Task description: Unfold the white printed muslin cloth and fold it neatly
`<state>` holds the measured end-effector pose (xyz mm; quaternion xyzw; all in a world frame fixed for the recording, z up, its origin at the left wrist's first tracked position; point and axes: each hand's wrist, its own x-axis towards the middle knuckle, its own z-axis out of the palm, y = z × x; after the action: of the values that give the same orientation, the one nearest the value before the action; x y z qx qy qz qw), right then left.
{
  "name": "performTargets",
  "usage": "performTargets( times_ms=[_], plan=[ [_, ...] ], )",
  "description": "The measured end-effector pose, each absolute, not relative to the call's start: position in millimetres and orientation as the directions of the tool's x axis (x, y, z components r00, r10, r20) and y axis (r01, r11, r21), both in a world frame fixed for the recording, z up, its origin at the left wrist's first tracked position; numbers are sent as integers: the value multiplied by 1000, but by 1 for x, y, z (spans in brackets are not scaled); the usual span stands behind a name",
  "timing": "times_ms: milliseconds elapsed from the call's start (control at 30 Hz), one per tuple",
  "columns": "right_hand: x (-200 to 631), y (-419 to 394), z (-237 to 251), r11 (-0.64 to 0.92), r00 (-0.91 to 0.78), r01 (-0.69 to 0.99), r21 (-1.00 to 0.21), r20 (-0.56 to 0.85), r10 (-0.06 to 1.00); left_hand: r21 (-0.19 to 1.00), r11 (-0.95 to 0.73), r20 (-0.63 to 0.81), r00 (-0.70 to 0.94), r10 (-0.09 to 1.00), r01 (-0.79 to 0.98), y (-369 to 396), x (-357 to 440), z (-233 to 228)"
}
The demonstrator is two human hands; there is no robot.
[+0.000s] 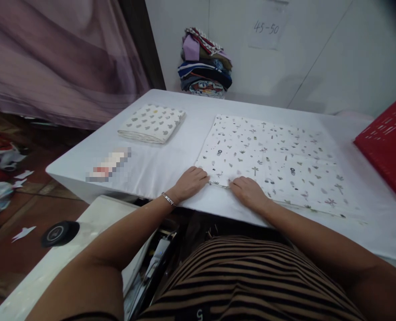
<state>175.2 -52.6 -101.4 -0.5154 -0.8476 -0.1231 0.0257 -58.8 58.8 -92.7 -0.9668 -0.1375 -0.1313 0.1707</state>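
A white printed cloth [278, 156] with small grey and pink motifs lies spread flat on the white table [171, 160]. My left hand [191, 180] rests on the cloth's near left corner, fingers down on the hem. My right hand [249, 191] presses on the near edge just beside it, fingers curled at the hem. Whether either hand pinches the fabric I cannot tell. A folded white cloth [152, 123] with grey shapes sits apart at the table's left.
A stack of folded coloured fabrics [205, 62] stands against the back wall. A red crate [389, 142] sits at the right edge. A small blurred object [109, 165] lies near the left front. A dark round item [60, 233] rests on a lower surface.
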Motion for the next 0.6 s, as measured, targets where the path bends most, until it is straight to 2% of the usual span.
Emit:
performTargets(
  times_ms=[100, 233, 400, 600],
  plan=[
    [176, -49, -93, 453, -477, 874, 174, 138, 868, -294, -900, 279, 930, 241, 321, 59, -58, -86],
    [179, -42, -84, 379, -406, 910, 166, 180, 896, -287, -880, 311, 906, 288, 379, 62, -55, -82],
    [178, -46, -92, 493, -518, 847, 200, 106, 849, -280, -920, 242, 948, 209, 274, 60, -54, -87],
    [176, -51, -93, 504, -524, 839, 204, 56, 850, -263, -930, 200, 957, 208, 257, 55, -57, -86]
  ],
)
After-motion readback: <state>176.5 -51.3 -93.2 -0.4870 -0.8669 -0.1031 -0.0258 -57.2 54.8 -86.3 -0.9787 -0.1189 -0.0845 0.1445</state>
